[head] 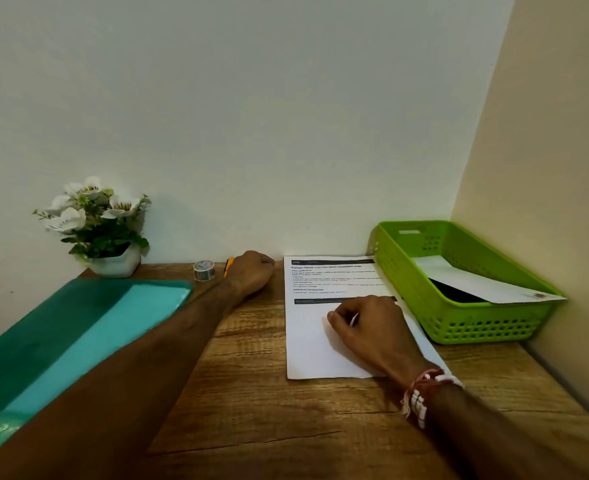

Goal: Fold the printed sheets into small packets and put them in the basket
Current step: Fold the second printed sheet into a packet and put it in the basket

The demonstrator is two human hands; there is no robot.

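Observation:
A printed sheet (315, 344) lies flat on the wooden desk (251, 410), with text on its far half and its near half blank. My right hand (365, 327) rests on the middle of the sheet with its fingers curled; a pale sliver shows between thumb and fingers. The green plastic basket (421, 299) stands at the right against the wall, touching the sheet's far right edge. Inside it lie a white folded paper (476, 282) and something dark. My left hand (253, 271) is stretched to the back of the desk, fingers closed, beside a yellow tool (229, 265); whether it grips the tool is hidden.
A small roll of tape (204, 270) stands left of the yellow tool. A white pot of artificial flowers (113, 261) sits at the back left. A teal tray or mat (78, 327) covers the desk's left side. Walls close in behind and on the right.

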